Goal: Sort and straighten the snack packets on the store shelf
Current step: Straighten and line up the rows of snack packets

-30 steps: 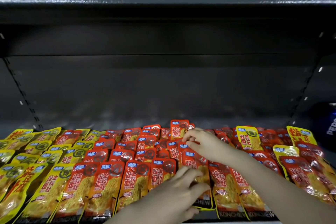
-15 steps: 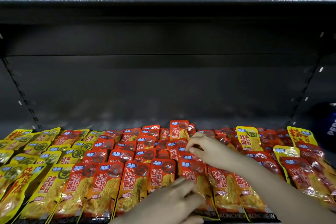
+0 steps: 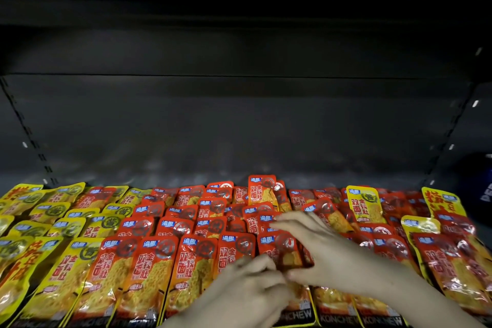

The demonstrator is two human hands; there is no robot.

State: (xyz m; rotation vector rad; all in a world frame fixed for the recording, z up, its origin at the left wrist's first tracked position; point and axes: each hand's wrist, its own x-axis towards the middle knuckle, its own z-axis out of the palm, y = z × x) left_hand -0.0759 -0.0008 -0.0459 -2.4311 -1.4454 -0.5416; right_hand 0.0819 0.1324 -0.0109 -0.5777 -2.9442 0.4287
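A red packet (image 3: 281, 248) lies flat near the front edge of the shelf (image 3: 239, 168), in the middle of the front row, and both hands are on it. The right hand (image 3: 324, 258) is spread over its right side, fingers (image 3: 282, 224) stretched out fairly straight toward its top, thumb down by its lower part; it lies loose on the packet, not clenched. The left hand (image 3: 247, 285) is at the packet's lower left corner, fingers bent toward it, but it is smeared with motion and I cannot tell if it pinches the packet or only touches it. Around them, overlapping red packets (image 3: 186, 224) fill the middle of the shelf in rows, and one at the very back (image 3: 262, 190) stands higher than its neighbours. Yellow packets (image 3: 66, 269) fill the left end, some of them askew. On the right, among the reds, a lone yellow packet (image 3: 366, 205) lies face up, with more yellow ones near the right end. Behind the packets is a dark back panel (image 3: 239, 114), and an upper shelf (image 3: 239, 8) hangs overhead. A dark blue thing (image 3: 479, 181) shows at the far right edge, too cut off to make out.
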